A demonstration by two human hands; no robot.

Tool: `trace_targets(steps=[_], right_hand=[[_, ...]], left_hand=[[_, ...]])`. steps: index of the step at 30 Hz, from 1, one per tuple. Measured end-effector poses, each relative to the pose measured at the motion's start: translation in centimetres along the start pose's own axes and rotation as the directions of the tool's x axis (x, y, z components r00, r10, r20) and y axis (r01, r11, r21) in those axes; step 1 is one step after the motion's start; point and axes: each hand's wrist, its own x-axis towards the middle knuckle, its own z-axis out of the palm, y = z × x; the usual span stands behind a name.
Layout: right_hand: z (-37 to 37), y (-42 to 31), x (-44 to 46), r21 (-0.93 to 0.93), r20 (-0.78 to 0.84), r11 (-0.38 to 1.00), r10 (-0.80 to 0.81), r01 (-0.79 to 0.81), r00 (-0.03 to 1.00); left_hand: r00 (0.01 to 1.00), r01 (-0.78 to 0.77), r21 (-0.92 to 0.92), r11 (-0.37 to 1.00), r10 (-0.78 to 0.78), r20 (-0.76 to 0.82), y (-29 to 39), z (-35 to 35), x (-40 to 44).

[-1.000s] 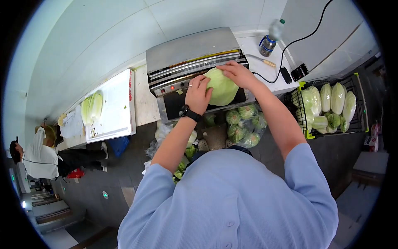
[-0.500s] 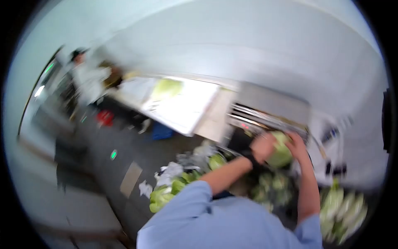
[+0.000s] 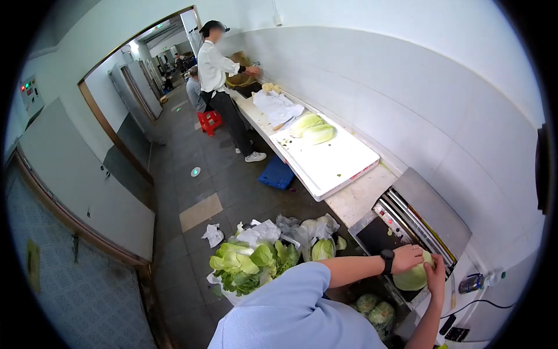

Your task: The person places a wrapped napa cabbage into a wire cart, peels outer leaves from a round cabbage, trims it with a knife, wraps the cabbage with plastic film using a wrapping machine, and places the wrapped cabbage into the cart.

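Observation:
My left hand (image 3: 408,259), with a dark watch on the wrist, lies over the top of a round green cabbage (image 3: 410,279). On the cabbage's other side my right hand (image 3: 435,276) grips it with bent fingers. The cabbage rests over the near part of a cling film wrapping machine (image 3: 439,203), whose long metal rollers and lit red switches show just beyond my hands. Scraps of leaf lie on the machine's dark plate (image 3: 375,235). The underside of the cabbage is hidden.
Two napa cabbages (image 3: 318,134) lie on a white board (image 3: 343,166) along the counter. Leafy greens (image 3: 253,262) and bagged cabbages (image 3: 378,311) stand low beside me. A bottle (image 3: 471,283) is at right. A co-worker (image 3: 218,70) stands at the counter's far end, near a red stool (image 3: 209,122).
The view has swung left and steadied, so the machine and my hands now appear farther right and lower. Both hands stay on the cabbage.

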Motion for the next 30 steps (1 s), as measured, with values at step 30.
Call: trace_targets(steps=[30], right_hand=[[2.3,0.4,-2.0,-0.11,-0.19,0.994,-0.011,-0.01,0.982]], left_hand=[[0.951,-0.304,0.114,0.946,0.294,0.096,0.4,-1.4,-0.7]])
